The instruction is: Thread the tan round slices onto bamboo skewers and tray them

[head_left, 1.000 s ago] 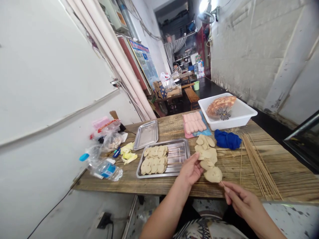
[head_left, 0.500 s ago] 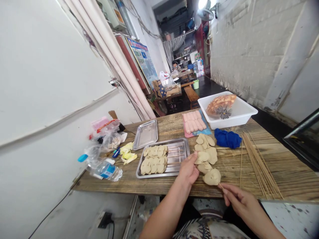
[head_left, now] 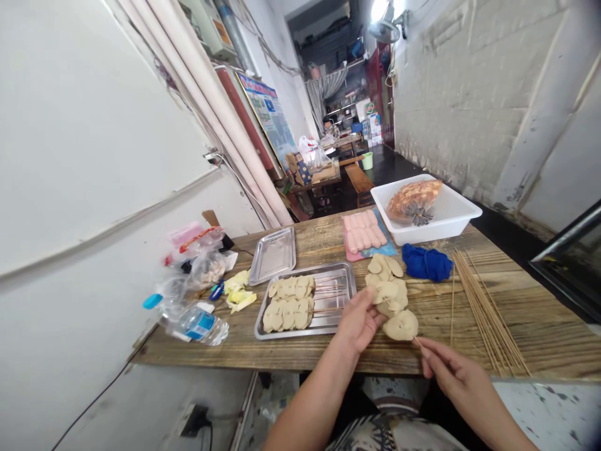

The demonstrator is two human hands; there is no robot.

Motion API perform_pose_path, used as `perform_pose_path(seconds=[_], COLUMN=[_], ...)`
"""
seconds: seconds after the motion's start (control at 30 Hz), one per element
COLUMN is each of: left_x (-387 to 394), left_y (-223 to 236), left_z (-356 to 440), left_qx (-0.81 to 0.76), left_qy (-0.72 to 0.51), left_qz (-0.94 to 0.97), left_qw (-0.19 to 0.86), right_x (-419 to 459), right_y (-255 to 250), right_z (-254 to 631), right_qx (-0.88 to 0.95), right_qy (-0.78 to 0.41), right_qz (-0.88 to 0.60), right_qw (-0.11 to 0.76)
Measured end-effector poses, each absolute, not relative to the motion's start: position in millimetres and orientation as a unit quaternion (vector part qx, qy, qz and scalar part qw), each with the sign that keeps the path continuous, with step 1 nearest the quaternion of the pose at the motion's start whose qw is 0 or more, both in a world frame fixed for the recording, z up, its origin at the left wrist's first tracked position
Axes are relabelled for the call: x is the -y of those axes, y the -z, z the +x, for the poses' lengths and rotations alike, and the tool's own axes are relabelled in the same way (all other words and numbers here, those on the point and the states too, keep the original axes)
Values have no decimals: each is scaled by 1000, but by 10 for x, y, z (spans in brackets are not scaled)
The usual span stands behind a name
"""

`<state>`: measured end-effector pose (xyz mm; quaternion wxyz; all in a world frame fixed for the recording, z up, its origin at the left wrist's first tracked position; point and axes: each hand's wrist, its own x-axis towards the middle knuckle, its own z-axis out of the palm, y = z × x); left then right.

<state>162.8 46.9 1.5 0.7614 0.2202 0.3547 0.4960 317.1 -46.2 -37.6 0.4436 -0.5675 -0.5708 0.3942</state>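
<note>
My right hand (head_left: 448, 368) pinches the lower end of a thin wooden skewer (head_left: 417, 341). A round beige food slice (head_left: 401, 326) is threaded on it near my fingertips. My left hand (head_left: 359, 318) is closed at the edge of another beige slice (head_left: 387, 293), its thumb on top and the other fingers partly hidden. Behind that slice lies a loose pile of similar slices (head_left: 385, 266) on the wooden table. To the left, a metal tray (head_left: 348, 275) carries filled skewers of slices (head_left: 288, 313), their bare sticks pointing right.
Bare skewers (head_left: 488, 313) lie at the right, beside a blue cloth (head_left: 427, 263). Behind are packed pink sausages (head_left: 362, 232) and a white tub (head_left: 436, 232) with a bagged bundle. A second metal tray (head_left: 272, 257), plastic bags (head_left: 206, 260) and a water bottle (head_left: 201, 324) are at left.
The slices between my hands are closer together and overlap more. My left fingers have shifted slightly to the right over the slices. The right hand stays on the skewer. The view moved slightly.
</note>
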Motion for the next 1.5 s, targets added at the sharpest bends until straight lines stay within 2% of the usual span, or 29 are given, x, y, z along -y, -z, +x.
perform_pose_path(seconds=[0.37, 0.67, 0.97, 1.17, 1.37, 1.5], left_x=[-443, -413, -380, -350, -421, -428], left_y=[120, 90, 101, 62, 53, -14], left_z=[1626, 1665, 1732, 1712, 1645, 1630], left_qx=[-450, -442, -435, -401, -437, -376], left_qy=[-470, -464, -514, -522, -527, -483], left_qz=[207, 225, 225, 192, 135, 157], left_qw=[731, 734, 705, 728, 717, 775], right_x=[411, 431, 423, 422, 455, 476], right_y=[481, 481, 548, 563, 520, 490], right_z=[3175, 3177, 3175, 3165, 3142, 3116], right_qx=[557, 555, 556, 549, 553, 560], right_qy=[-388, -386, -379, -373, -375, -380], right_qz=[-587, -591, -596, -596, -576, -566], right_qw=[441, 440, 439, 452, 471, 470])
